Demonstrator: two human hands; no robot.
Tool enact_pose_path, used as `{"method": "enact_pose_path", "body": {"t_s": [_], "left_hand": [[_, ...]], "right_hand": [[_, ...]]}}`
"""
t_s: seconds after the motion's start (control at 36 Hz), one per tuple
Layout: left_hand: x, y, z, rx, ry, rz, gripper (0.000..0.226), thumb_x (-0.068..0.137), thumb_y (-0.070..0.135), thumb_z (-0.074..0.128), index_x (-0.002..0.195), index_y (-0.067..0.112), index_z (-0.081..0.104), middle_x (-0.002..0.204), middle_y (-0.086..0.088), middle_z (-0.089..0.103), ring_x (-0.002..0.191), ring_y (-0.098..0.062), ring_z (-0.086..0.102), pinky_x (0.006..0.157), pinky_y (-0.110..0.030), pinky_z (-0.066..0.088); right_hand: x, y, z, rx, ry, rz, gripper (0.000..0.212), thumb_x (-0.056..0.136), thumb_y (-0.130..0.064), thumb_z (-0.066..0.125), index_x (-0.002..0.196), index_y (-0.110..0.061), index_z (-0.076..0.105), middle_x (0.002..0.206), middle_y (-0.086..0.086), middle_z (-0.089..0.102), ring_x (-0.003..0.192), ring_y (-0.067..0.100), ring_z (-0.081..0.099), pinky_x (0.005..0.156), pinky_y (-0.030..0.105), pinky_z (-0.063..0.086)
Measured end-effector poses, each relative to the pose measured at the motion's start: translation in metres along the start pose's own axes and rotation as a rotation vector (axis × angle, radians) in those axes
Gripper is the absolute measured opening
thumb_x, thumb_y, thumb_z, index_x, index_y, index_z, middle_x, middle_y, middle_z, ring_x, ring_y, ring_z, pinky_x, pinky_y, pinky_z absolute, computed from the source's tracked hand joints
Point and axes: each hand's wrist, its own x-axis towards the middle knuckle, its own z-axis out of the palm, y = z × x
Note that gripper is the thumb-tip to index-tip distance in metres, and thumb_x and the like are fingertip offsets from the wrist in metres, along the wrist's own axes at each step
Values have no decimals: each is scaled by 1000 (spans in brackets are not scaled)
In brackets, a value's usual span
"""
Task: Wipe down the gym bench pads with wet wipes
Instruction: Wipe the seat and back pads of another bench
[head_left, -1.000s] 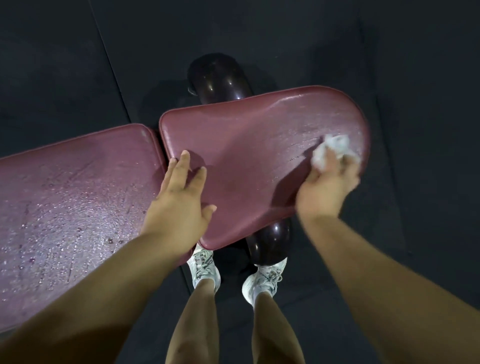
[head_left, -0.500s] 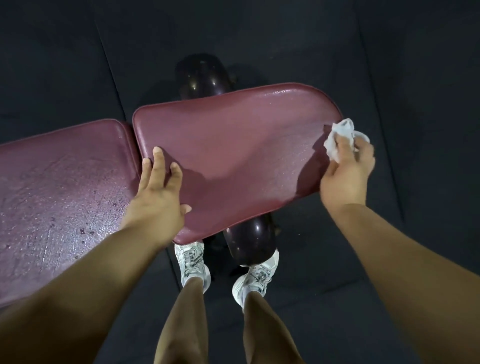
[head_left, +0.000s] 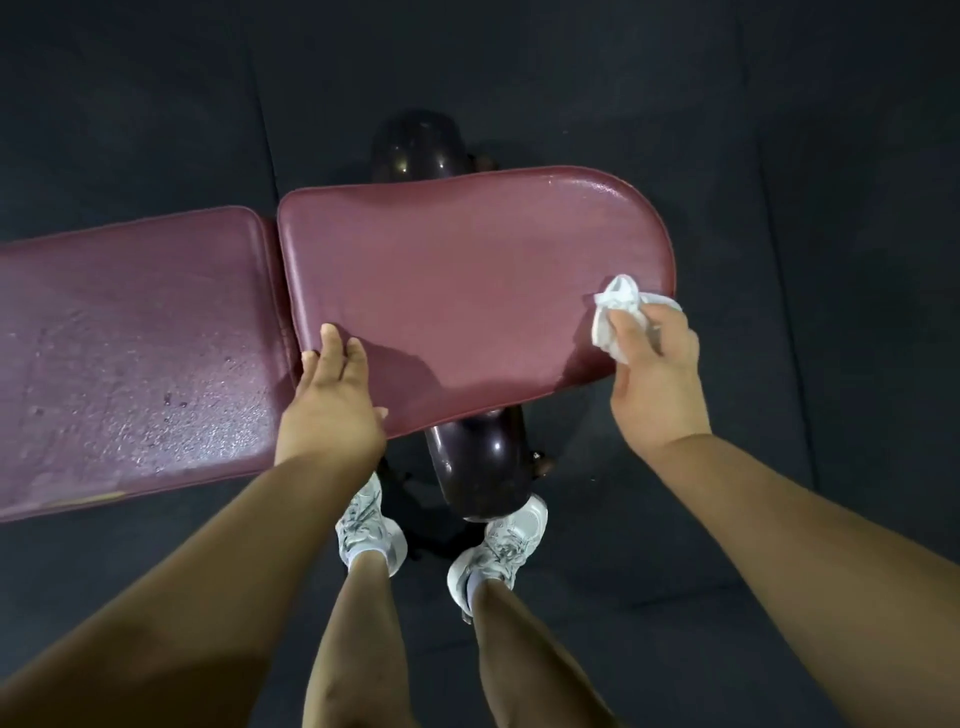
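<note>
White, soft and limp, the bunched wet wipe (head_left: 615, 317) sits pinched in the curled fingers (head_left: 631, 325) of the right hand (head_left: 657, 384) at the right edge of the seat pad (head_left: 467, 280), likely gliding easily on slick vinyl, while the left hand (head_left: 332, 410) presses flat-fingered at its near-left corner.

glossy leather-like seat pad (head_left: 467, 291), crumpled cloth wipe (head_left: 615, 317)

Left hand (head_left: 332, 410) and right hand (head_left: 657, 384) bare, legs (head_left: 358, 649) bare — white-grey laced sneakers (head_left: 371, 530) over white socks (head_left: 358, 557).
</note>
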Motion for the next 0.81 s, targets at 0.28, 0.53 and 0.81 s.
{"method": "enact_pose_path", "body": {"t_s": [0.28,0.53,0.81], "left_hand": [[-23,-32,9,-103,-33,143,60,91,21,57,146,21,32,155,12,13,136,-16,31,107,-33,34],[-31,-122,-9,-170,-47,174,34,87,25,61,120,19,59,119,-1,49,112,-25,49,93,-43,45],[-24,-247,-28,-97,35,85,55,88,25,60,140,20,41,146,1,23,133,-21,17,106,-43,35]], "right_hand": [[-52,-86,46,-5,-135,-178,25,92,-20,51,112,-35,55,128,1,42,104,9,48,91,27,36],[-51,-141,62,75,-325,-306,30,87,-11,58,116,-16,64,113,6,50,98,27,56,90,32,44],[-44,-235,109,283,89,180,34,92,-8,57,125,-14,51,125,0,30,100,14,48,90,26,49]]}}
